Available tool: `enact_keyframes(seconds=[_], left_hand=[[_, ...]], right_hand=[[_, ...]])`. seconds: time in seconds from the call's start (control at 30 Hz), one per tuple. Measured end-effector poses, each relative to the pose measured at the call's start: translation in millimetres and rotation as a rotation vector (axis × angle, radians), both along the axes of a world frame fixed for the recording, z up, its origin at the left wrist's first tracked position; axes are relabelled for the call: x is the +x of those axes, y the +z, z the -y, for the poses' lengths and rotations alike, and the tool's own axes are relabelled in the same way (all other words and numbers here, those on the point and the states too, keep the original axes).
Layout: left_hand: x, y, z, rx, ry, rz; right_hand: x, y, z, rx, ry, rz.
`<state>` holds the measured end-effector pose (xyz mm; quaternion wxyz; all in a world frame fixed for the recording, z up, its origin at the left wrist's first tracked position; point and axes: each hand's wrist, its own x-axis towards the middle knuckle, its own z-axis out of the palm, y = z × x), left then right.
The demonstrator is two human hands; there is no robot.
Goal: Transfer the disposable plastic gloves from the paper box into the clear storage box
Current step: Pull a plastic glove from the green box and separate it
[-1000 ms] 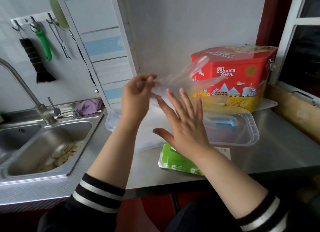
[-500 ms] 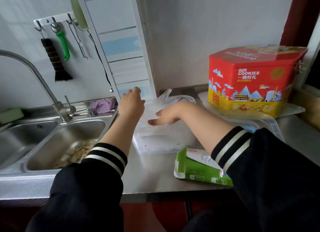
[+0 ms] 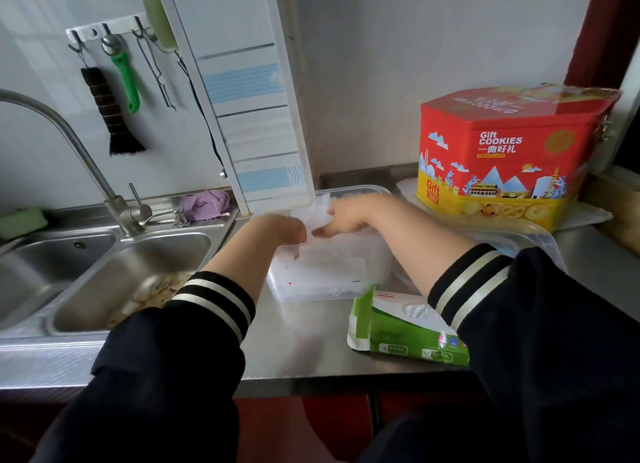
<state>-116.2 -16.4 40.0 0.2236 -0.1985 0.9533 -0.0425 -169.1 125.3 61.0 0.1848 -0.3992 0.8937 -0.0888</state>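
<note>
While both hands seemingly clutch it, glove (image 3: 317, 210) sits over clear storage box (image 3: 346, 282).

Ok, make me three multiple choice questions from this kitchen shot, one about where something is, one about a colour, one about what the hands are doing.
1. Where does the green paper box lie?
A. In the sink
B. On the counter in front of the clear storage box
C. On top of the cookie tin

2. What colour is the lid of the cookie tin?
A. Blue
B. Red
C. Black

3. What is the right hand doing?
A. Pinching crumpled plastic gloves over the storage box
B. Turning the tap
C. Lying flat on the counter

Answers: 1 B, it lies flat near the counter's front edge; 2 B, the top is red above a yellow band; 3 A, with the left hand beside it.
</note>
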Motion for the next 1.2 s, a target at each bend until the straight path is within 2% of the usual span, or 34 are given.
enact_keyframes(seconds=[0.13, 0.23, 0.3, 0.37, 0.43, 0.5, 0.6, 0.73, 0.83, 0.87, 0.93, 1.0, 1.03, 1.07, 1.13, 1.2], left_hand=[[6.2, 3.1, 6.7, 0.004, -0.095, -0.163], [20.9, 14.6, 0.4, 0.0, -0.124, -0.367], [37.6, 24.0, -12.5, 0.121, -0.131, -0.446], [57.4, 26.6, -26.2, 0.283, -0.136, -0.432], [74.2, 20.0, -34.2, 0.394, -0.13, -0.454], [80.4, 7.6, -36.5, 0.424, -0.086, -0.559], [79.7, -4.9, -46.8, 0.398, -0.028, -0.692], [74.0, -10.5, -62.7, 0.35, 0.01, -0.737], [73.1, -18.0, -73.7, 0.228, -0.028, -0.78], [74.6, -23.0, -77.7, 0.151, -0.098, -0.864], [78.7, -35.0, -91.6, 0.039, -0.329, -1.158], [83.1, -53.2, -112.1, 0.102, -0.495, -1.379], [84.6, -63.6, -122.6, 0.191, -0.521, -1.371], [84.4, -74.0, -131.6, 0.309, -0.479, -1.287], [81.0, -96.1, -142.2, 0.549, -0.315, -1.042], [76.2, -115.6, -144.5, 0.64, -0.267, -0.922]], right_hand=[[-12.7, 8.8, -13.8, -0.393, -0.25, 0.11], [-9.6, 12.9, -37.4, -0.613, -0.307, 0.067], [-2.3, 9.8, -57.4, -0.739, -0.318, 0.025], [8.0, -1.8, -78.5, -0.805, -0.318, 0.083], [19.0, -15.8, -98.0, -0.779, -0.302, 0.161], [30.0, -30.0, -114.7, -0.708, -0.286, 0.232], [38.8, -57.0, -130.4, -0.595, -0.275, 0.217], [40.5, -86.5, -139.0, -0.468, -0.309, 0.193], [44.2, -92.9, -143.7, -0.407, -0.312, 0.157], [45.2, -94.3, -144.7, -0.409, -0.317, 0.143], [45.9, -98.0, -145.1, -0.438, -0.339, 0.119], [46.8, -100.9, -144.4, -0.47, -0.372, 0.111], [46.7, -102.1, -144.0, -0.477, -0.383, 0.106], [46.6, -104.1, -144.0, -0.477, -0.387, 0.092], [47.2, -108.0, -143.6, -0.506, -0.367, 0.03], [49.3, -113.6, -143.4, -0.579, -0.344, -0.023]])
